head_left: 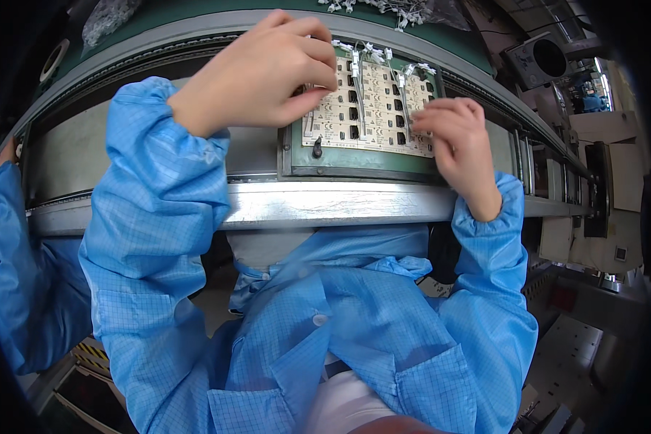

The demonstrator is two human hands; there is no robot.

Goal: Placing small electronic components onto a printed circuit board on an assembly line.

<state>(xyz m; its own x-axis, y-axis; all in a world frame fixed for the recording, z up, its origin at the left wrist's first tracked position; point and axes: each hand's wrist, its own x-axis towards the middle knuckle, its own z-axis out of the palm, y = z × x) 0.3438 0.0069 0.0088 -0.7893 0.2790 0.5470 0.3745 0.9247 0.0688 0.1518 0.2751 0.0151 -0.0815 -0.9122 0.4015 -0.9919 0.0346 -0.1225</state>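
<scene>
Left grip [267, 72]: curled, fingertips pinched together over the upper left corner of the board panel [372, 108]. Something thin possibly caught between thumb and forefinger, too small to tell. Cannot tell whether grasping or just pressing.

Right grip [456, 137]: fingers bent down onto the right edge of the panel, tips touching or pinching one of the white wire leads [405, 101] there. Contact plain; actual hold on the lead not certain.

Panel sits between the two grips, just below and right of the left fingertips, just left of the right fingertips. Cream panel, rows of small black parts, seated in a green tray [340, 163]. Long axis running left to right, tilted slightly, far right corner dipping away.

White leads lying across the panel front to back, crossing its long axis. White plugs [376, 52] bunched at the far edge, beyond both grips. More loose white plugs [383, 9] further off, on the green belt surface past the left grip.

Nearer hand: right grip already on the leads; left grip above the panel's corner, knuckles raised higher.

Tray resting on the conveyor line; metal rail [340, 202] at the near side, below both wrists. Black knob [317, 148] on the tray's near left, directly under the left grip.

Another person's blue sleeve [14, 275] far left, well apart.
</scene>
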